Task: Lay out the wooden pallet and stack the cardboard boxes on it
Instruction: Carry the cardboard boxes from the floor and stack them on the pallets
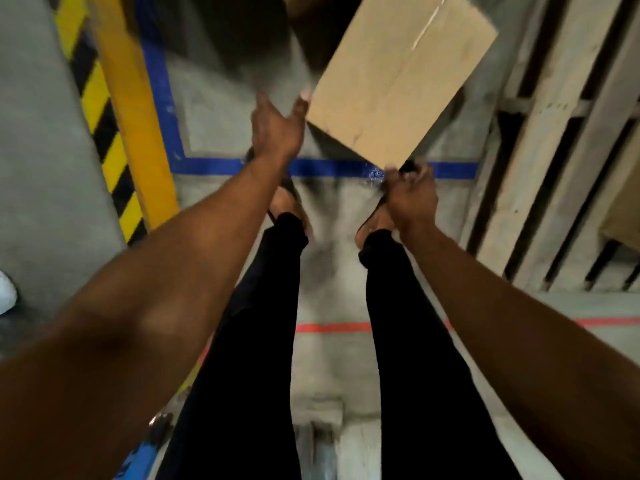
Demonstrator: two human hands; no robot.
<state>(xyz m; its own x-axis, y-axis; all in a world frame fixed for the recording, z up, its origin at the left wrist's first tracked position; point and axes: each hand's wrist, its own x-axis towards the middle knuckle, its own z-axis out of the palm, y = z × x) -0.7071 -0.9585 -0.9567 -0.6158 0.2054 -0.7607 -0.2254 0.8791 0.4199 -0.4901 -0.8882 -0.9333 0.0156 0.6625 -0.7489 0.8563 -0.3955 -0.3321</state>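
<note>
Where the frame begins at its lower edge, two bare forearms reach upward over a pair of legs in black trousers (408, 341), the feet set on a grey concrete floor (329, 271). A thin red floor line (332, 328) crosses behind the legs at mid-height.

Right hand (412, 199), centre right: fingers curled around the near bottom corner of a cardboard box (401, 77), gripping it. Motion blur obscures the exact finger placement.

Left hand (277, 128), centre: fingers extended, thumb tip touching the box's left edge; palm spread rather than clasped, though blur makes the contact uncertain.

Cardboard box: brown, sealed along a centre seam with clear tape, held tilted above the floor in the upper centre of the frame, clear of the ground.

Blue floor tape (207, 166) runs horizontally just beyond the feet and turns upward at centre left, marking a bay.

Wooden pallet (561, 140): pale slats, lying flat along the right side of the frame, just beside the box's right corner. Another brown carton (623, 209) sits on it at the far right edge.

Yellow barrier post with a black-and-yellow hazard strip (104, 116) runs diagonally at upper left.
</note>
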